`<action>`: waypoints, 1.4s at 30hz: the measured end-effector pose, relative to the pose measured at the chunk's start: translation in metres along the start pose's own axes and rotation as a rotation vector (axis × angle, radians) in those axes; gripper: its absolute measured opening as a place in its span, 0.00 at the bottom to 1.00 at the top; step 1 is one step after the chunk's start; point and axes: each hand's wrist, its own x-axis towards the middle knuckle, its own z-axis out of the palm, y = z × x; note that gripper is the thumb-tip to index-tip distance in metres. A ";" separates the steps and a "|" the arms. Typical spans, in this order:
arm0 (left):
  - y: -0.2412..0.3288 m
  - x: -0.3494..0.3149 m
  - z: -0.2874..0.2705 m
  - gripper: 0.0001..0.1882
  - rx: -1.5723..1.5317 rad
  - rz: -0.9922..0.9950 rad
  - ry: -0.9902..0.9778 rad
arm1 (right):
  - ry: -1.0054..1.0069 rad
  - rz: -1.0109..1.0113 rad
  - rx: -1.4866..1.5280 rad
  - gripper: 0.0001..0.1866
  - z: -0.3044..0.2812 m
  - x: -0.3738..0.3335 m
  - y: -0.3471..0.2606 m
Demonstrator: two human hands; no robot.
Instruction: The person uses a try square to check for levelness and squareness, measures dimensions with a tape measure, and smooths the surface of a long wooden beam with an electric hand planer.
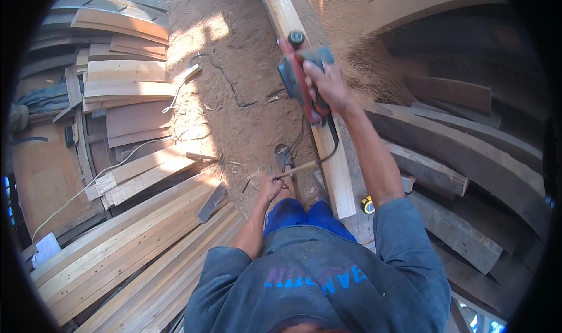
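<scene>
My right hand [331,84] is wrapped round the handle of a red and dark electric planer [303,78]. The planer rests on a long pale board [333,178] that runs away from me. A dark power cord [336,146] hangs from its rear end and curves down beside the board. My left hand [271,186] is closed in front of my left thigh, with a thin dark loop of cord at its fingers. Beside that hand a narrow wooden strip [301,168] reaches toward the board. The tip of my left hand's grip is small and partly hidden.
Stacked planks [126,233] lie at the left, with more boards [126,87] beyond. Heavy dark timbers [456,140] fill the right side. A yellow tape measure [367,205] sits right of the board. Wood shavings and a loose cable [225,78] lie on the dirt floor.
</scene>
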 end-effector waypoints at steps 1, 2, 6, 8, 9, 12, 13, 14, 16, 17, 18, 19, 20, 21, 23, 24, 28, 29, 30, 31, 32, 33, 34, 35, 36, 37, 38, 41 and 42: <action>-0.005 -0.006 0.003 0.12 0.007 0.010 -0.002 | -0.023 0.017 -0.042 0.19 -0.006 -0.043 0.006; -0.016 -0.015 0.008 0.12 0.066 0.009 -0.047 | -0.051 0.035 -0.085 0.20 -0.010 -0.088 0.013; -0.026 -0.051 0.024 0.14 0.110 0.005 -0.186 | -0.118 0.237 -0.250 0.28 -0.032 -0.264 0.057; -0.017 -0.072 0.032 0.15 0.222 0.103 -0.249 | -0.059 0.180 -0.283 0.30 -0.046 -0.348 0.109; -0.015 -0.080 0.036 0.16 0.328 0.193 -0.296 | -0.055 0.181 -0.271 0.30 -0.046 -0.374 0.118; -0.036 -0.090 0.055 0.17 0.312 0.285 -0.295 | -0.009 0.221 -0.213 0.29 -0.038 -0.411 0.121; -0.038 -0.089 0.060 0.17 0.315 0.286 -0.301 | 0.018 0.241 -0.194 0.29 -0.037 -0.415 0.121; -0.037 -0.086 0.063 0.16 0.298 0.274 -0.294 | 0.040 0.233 -0.220 0.29 -0.034 -0.402 0.118; -0.045 -0.079 0.063 0.16 0.284 0.256 -0.278 | 0.045 0.187 -0.244 0.28 -0.027 -0.367 0.107; -0.058 -0.073 0.057 0.15 0.232 0.241 -0.255 | 0.036 0.159 -0.255 0.28 -0.021 -0.348 0.101; -0.065 -0.069 0.051 0.13 0.180 0.230 -0.235 | 0.055 0.080 -0.278 0.25 -0.014 -0.323 0.090; -0.058 -0.067 0.047 0.13 0.182 0.235 -0.245 | 0.093 0.009 -0.310 0.23 -0.010 -0.299 0.081; -0.041 -0.064 0.041 0.17 0.188 0.149 -0.237 | 0.179 -0.095 -0.347 0.19 -0.008 -0.273 0.078; -0.027 -0.063 0.035 0.20 0.194 0.068 -0.225 | 0.243 -0.241 -0.370 0.19 -0.009 -0.242 0.083; -0.045 -0.057 0.011 0.24 0.228 0.185 -0.022 | 0.220 -0.341 -0.387 0.20 0.005 -0.175 0.066; -0.057 -0.057 -0.003 0.29 0.260 0.298 0.161 | 0.153 -0.281 -0.401 0.20 0.014 -0.147 0.044; 0.022 -0.069 -0.046 0.29 0.058 0.282 0.403 | 0.106 -0.031 -0.206 0.22 -0.004 -0.093 0.020; 0.012 -0.062 -0.068 0.26 -0.081 0.290 0.499 | 0.100 -0.089 -0.156 0.23 0.008 -0.087 0.009; 0.002 -0.055 -0.093 0.24 -0.223 0.302 0.589 | 0.080 -0.112 -0.151 0.23 0.013 -0.088 0.000; -0.003 -0.054 -0.114 0.20 -0.178 0.288 0.643 | 0.084 -0.078 -0.084 0.24 0.009 -0.107 -0.002; 0.004 -0.050 -0.133 0.16 -0.135 0.284 0.691 | 0.097 -0.052 -0.021 0.25 -0.001 -0.125 -0.005; 0.013 -0.046 -0.143 0.16 -0.145 0.291 0.690 | 0.095 -0.073 0.016 0.25 -0.016 -0.143 0.000; 0.023 -0.042 -0.151 0.14 -0.367 0.355 0.739 | 0.092 -0.093 0.056 0.26 -0.029 -0.160 0.007; 0.033 -0.040 -0.158 0.13 -0.589 0.412 0.788 | 0.081 -0.081 0.010 0.23 -0.036 -0.179 0.009; 0.045 -0.039 -0.162 0.13 -0.591 0.412 0.796 | 0.066 -0.069 -0.033 0.21 -0.039 -0.198 0.012; 0.062 -0.038 -0.160 0.11 -0.643 0.513 0.753 | 0.064 -0.061 -0.025 0.21 -0.042 -0.217 0.017; 0.078 -0.032 -0.156 0.10 -0.696 0.618 0.704 | 0.068 -0.055 -0.018 0.21 -0.045 -0.234 0.021; 0.117 -0.001 -0.124 0.07 -0.540 0.674 0.584 | 0.107 -0.011 -0.009 0.21 -0.050 -0.272 0.034; 0.144 0.006 -0.101 0.04 -0.407 0.605 0.566 | 0.124 -0.006 -0.016 0.21 -0.056 -0.283 0.040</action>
